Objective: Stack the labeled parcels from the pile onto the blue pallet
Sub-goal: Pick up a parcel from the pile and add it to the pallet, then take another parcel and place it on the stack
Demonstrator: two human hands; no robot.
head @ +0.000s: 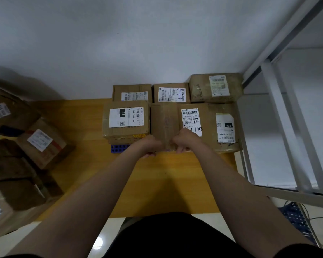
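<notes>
Several labeled cardboard parcels sit packed together against the white wall, covering the blue pallet (119,148), of which only a front corner shows. A wide flat parcel (166,121) with a white label lies front centre. My left hand (151,146) and my right hand (183,141) both grip its near edge, fingers curled over it. A box marked 102 (126,120) stands to its left and a box marked 070 (225,127) to its right. Three more parcels (172,93) line the back row.
The pile of remaining parcels (41,144) is heaped at the left on the wooden floor (166,183). A grey metal rack frame (280,127) stands close at the right. Cables and a blue crate (295,216) lie at the lower right.
</notes>
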